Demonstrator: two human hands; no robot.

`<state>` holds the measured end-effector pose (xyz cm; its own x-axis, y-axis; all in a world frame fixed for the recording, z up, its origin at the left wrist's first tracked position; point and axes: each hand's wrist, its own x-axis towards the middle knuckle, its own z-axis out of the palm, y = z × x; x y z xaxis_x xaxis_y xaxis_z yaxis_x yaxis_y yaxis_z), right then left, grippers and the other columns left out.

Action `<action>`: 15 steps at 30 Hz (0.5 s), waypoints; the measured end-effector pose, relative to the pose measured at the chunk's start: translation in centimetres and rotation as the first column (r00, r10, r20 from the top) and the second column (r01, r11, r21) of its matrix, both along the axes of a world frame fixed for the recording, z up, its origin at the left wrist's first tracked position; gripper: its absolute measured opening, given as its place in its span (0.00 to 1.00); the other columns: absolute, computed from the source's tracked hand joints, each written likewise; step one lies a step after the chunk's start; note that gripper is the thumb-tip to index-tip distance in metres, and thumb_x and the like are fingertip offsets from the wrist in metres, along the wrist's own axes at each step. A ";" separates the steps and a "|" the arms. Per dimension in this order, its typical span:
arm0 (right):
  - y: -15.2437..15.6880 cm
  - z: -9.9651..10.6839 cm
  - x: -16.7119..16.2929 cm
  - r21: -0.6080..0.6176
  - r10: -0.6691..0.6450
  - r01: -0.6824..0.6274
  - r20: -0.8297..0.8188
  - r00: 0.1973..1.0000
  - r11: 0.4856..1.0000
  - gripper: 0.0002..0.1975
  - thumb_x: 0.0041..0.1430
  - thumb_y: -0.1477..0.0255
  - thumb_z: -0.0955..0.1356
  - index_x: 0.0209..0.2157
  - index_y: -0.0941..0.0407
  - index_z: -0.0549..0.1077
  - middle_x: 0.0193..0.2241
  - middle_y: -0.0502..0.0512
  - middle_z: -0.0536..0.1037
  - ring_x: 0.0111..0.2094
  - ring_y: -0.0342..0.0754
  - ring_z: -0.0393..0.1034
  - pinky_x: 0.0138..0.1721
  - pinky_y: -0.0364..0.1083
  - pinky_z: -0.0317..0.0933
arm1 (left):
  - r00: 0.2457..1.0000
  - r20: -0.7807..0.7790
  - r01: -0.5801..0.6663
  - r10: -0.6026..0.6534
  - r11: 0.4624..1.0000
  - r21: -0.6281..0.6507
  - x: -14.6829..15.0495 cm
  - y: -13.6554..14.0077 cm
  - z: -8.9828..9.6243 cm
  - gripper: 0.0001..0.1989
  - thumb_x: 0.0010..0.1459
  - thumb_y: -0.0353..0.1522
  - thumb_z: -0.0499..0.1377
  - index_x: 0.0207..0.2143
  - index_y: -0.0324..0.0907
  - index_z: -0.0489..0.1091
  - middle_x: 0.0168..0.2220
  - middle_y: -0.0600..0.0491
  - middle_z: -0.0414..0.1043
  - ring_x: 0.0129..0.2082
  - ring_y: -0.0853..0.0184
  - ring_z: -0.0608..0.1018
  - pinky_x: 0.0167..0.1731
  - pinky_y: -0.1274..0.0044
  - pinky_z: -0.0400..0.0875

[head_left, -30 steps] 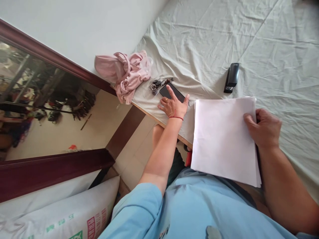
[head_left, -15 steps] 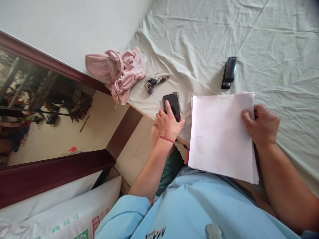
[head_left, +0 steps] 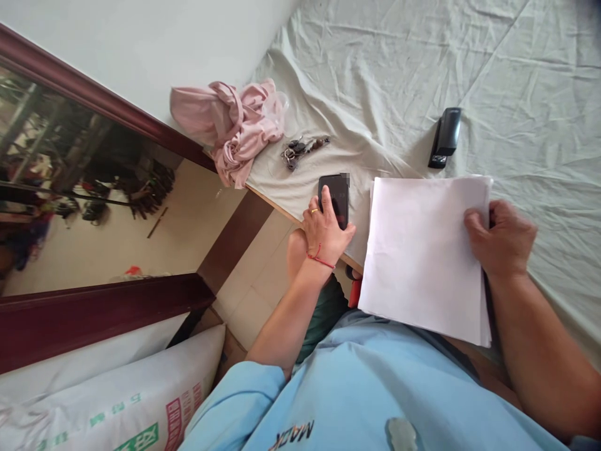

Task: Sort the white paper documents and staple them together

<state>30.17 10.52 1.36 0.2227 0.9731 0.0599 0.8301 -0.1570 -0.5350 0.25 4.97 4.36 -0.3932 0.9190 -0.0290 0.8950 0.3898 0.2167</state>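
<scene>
My right hand [head_left: 503,237] grips a stack of white paper [head_left: 427,257] by its right edge, thumb on top and the fingers beneath or behind it. The stack lies partly over the table edge towards my lap, its sheets slightly uneven. My left hand [head_left: 327,233] rests at a black phone [head_left: 342,195] lying on the cloth. Its index finger stretches over the screen, and the thumb sticks out by the phone's lower right corner. Faint marks show on the dark screen. Beyond the paper stands a black stapler [head_left: 446,138], near neither hand.
A wrinkled pale cloth [head_left: 385,69] covers the table. Left of the phone lie a bunch of keys [head_left: 295,152] and a crumpled pink garment [head_left: 244,122]. A dark red framed mirror [head_left: 154,213] leans at the left, with a printed white sack [head_left: 154,388] below.
The whole view has shifted slightly, so things on the table appear farther right. Faint marks now show on the phone's screen. Both hands keep their places.
</scene>
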 end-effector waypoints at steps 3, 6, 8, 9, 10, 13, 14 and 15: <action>0.0 -0.2 0.1 0.013 0.003 -0.003 0.004 1.000 1.000 0.16 0.52 0.56 0.63 0.33 0.52 0.71 0.27 0.54 0.75 0.29 0.51 0.66 0.35 0.49 0.56 | 0.999 0.011 -0.041 0.041 0.999 0.010 0.1 0.8 -0.3 0.51 0.52 0.37 0.67 0.75 0.41 0.49 0.70 0.35 0.59 0.66 0.41 0.69 0.64 0.53 0.66; -0.1 -0.3 0.1 0.023 0.018 -0.018 0.003 1.000 1.000 0.16 0.52 0.56 0.63 0.33 0.52 0.71 0.26 0.53 0.74 0.29 0.51 0.65 0.34 0.49 0.56 | 0.996 0.022 -0.090 0.090 0.995 0.029 -0.2 1.5 -0.3 0.52 0.51 0.36 0.67 0.75 0.43 0.49 0.71 0.36 0.59 0.65 0.41 0.70 0.64 0.52 0.66; -0.1 -0.3 0.1 0.019 0.021 -0.021 0.013 1.000 1.000 0.16 0.53 0.56 0.63 0.33 0.52 0.71 0.26 0.54 0.73 0.29 0.51 0.65 0.34 0.49 0.56 | 0.994 0.037 -0.101 0.099 0.993 0.054 -0.8 1.8 -0.4 0.51 0.52 0.35 0.67 0.75 0.43 0.48 0.72 0.36 0.58 0.67 0.42 0.68 0.65 0.53 0.66; -0.1 -0.2 0.1 0.014 0.019 -0.019 0.020 1.000 1.000 0.16 0.53 0.56 0.63 0.33 0.53 0.71 0.26 0.54 0.74 0.29 0.51 0.65 0.35 0.49 0.56 | 0.995 0.045 -0.097 0.094 0.992 0.075 -1.1 1.8 -0.5 0.51 0.53 0.35 0.67 0.75 0.42 0.48 0.72 0.35 0.57 0.69 0.43 0.66 0.66 0.53 0.65; -0.1 -0.2 0.0 0.010 0.015 -0.016 0.024 1.000 1.000 0.16 0.53 0.56 0.63 0.33 0.53 0.71 0.27 0.54 0.74 0.29 0.51 0.65 0.35 0.50 0.56 | 0.995 0.054 -0.086 0.081 0.991 0.102 -1.5 1.6 -0.6 0.50 0.54 0.34 0.67 0.74 0.41 0.48 0.72 0.35 0.56 0.71 0.44 0.64 0.68 0.54 0.63; -0.1 -0.1 0.3 0.006 0.013 -0.013 -0.017 1.000 1.000 0.16 0.53 0.56 0.64 0.34 0.53 0.72 0.27 0.54 0.74 0.29 0.51 0.66 0.36 0.50 0.57 | 0.996 0.087 -0.027 0.007 0.974 0.224 -2.1 0.1 -1.2 0.43 0.60 0.36 0.63 0.72 0.35 0.51 0.71 0.32 0.57 0.74 0.48 0.60 0.70 0.56 0.59; -0.2 -0.2 0.5 0.012 0.017 -0.016 -0.060 0.998 1.000 0.16 0.53 0.56 0.65 0.34 0.54 0.73 0.27 0.54 0.75 0.29 0.50 0.66 0.36 0.50 0.58 | 0.994 0.107 -0.005 -0.025 0.963 0.268 -2.1 -0.8 -1.4 0.39 0.63 0.37 0.61 0.71 0.34 0.53 0.70 0.31 0.59 0.73 0.49 0.61 0.70 0.57 0.60; -0.2 -0.2 0.7 0.022 0.023 -0.020 -0.117 0.993 1.000 0.16 0.53 0.56 0.66 0.34 0.54 0.74 0.27 0.53 0.75 0.29 0.49 0.66 0.36 0.49 0.58 | 0.990 0.134 0.001 -0.044 0.953 0.303 -2.0 -1.7 -1.7 0.35 0.66 0.38 0.58 0.70 0.34 0.55 0.68 0.31 0.61 0.71 0.50 0.64 0.68 0.58 0.63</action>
<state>30.92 10.28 1.12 0.2085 0.9765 0.0543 0.7644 -0.1281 -0.6319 -1.71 3.25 2.63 -0.3842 0.9017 0.1982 0.8560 0.2675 0.4424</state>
